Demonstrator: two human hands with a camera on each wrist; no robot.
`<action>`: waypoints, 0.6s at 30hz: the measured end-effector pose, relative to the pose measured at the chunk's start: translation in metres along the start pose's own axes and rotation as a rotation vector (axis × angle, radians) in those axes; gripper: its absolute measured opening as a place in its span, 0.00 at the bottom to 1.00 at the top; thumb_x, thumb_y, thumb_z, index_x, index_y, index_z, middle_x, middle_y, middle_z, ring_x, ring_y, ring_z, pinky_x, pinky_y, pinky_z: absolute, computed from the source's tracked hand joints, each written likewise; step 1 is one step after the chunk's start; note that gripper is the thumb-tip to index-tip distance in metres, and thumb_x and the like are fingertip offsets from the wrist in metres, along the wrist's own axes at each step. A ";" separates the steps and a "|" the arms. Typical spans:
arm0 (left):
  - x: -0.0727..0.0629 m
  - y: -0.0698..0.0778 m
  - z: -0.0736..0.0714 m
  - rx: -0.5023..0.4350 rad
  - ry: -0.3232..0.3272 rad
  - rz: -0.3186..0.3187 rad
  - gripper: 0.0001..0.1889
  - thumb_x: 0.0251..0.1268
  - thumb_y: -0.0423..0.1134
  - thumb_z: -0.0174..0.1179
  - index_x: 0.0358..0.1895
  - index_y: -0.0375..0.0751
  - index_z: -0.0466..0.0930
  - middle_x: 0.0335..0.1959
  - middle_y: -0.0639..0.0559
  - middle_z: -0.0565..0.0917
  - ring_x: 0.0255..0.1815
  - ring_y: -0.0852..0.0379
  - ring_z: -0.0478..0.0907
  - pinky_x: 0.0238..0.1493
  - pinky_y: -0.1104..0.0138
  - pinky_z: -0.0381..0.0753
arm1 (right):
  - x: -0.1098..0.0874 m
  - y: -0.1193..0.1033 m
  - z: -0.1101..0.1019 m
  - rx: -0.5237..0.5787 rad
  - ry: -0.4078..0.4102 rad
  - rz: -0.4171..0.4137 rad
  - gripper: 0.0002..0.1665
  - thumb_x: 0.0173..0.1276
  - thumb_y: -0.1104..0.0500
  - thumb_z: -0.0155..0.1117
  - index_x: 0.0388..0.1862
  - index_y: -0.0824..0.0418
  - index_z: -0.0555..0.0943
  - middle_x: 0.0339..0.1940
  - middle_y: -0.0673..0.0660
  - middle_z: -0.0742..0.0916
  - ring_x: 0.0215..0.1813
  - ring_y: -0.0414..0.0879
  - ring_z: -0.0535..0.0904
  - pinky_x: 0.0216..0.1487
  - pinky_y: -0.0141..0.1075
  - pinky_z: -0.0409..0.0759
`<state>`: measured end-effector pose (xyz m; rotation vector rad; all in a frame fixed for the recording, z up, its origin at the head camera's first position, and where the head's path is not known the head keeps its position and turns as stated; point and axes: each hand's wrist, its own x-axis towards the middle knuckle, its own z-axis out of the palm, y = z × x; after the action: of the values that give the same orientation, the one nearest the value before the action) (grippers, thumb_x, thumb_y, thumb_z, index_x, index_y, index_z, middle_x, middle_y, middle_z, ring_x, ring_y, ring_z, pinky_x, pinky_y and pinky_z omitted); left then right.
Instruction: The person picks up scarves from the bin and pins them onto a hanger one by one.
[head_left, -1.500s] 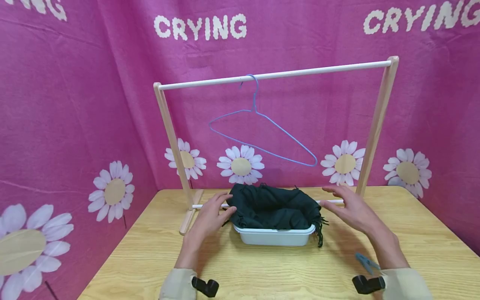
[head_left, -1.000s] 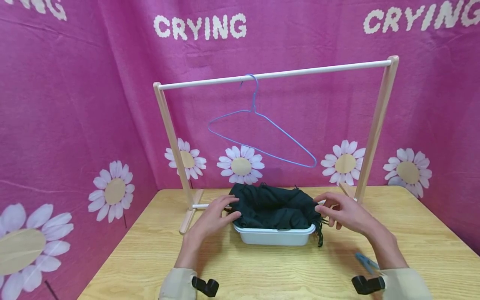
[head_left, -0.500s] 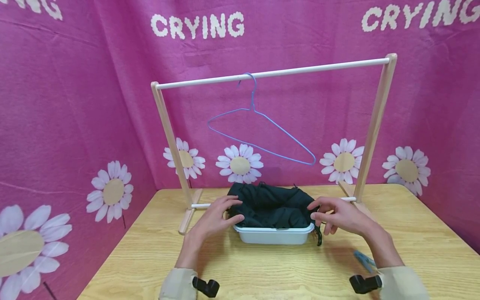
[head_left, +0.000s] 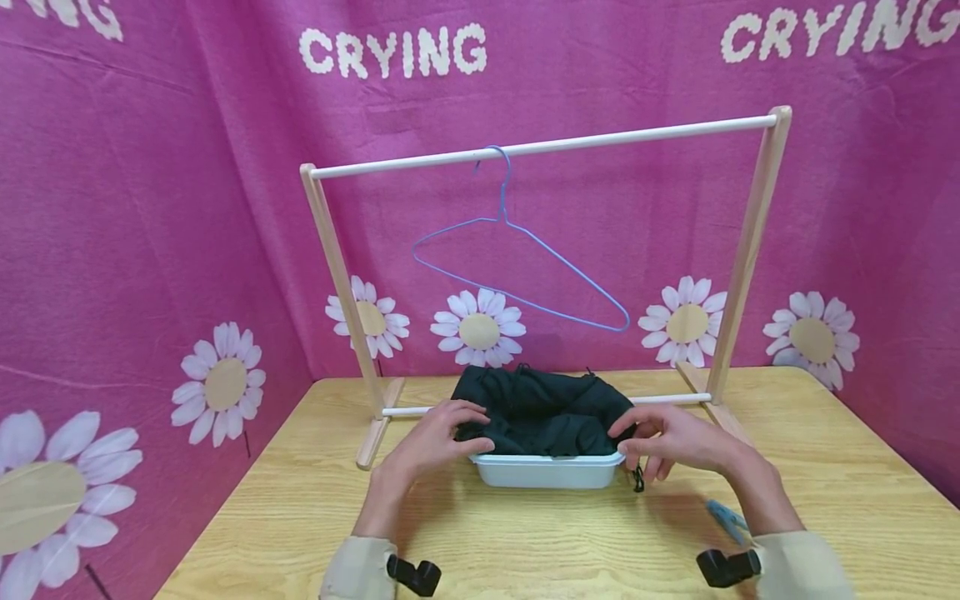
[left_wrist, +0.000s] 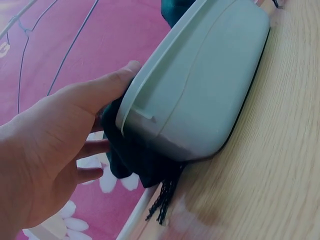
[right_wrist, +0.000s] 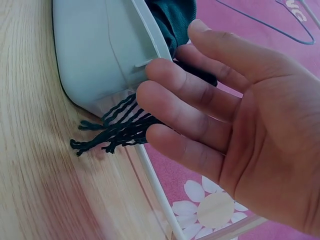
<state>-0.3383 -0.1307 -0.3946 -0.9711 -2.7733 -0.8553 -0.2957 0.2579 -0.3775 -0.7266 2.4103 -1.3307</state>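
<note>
Left grip (head_left: 442,433) parted, clasping nothing, at 9 o'clock end of pale plastic tub (head_left: 547,475). Dark fringed scarf (head_left: 543,408) heaped in tub, on bench (head_left: 555,550). Right grip (head_left: 678,437) parted, fingers softly bent, holding nothing, at 3 o'clock end. Clothespin (head_left: 726,522) at tub's 4 o'clock.

Tub (head_left: 546,474): inside hidden under dark cloth (head_left: 542,408); top-left lettering (head_left: 67,10) cut off.
</note>
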 end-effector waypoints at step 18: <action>0.014 0.040 0.021 0.159 -0.108 0.057 0.22 0.69 0.59 0.57 0.58 0.51 0.82 0.56 0.56 0.83 0.61 0.58 0.77 0.78 0.48 0.53 | 0.004 0.005 0.004 -0.026 -0.028 0.046 0.17 0.71 0.55 0.64 0.53 0.63 0.79 0.29 0.60 0.87 0.28 0.57 0.86 0.30 0.44 0.85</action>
<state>-0.3236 -0.0862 -0.3893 -1.0921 -2.8335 -0.5805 -0.2987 0.2546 -0.3839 -0.6877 2.4117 -1.2663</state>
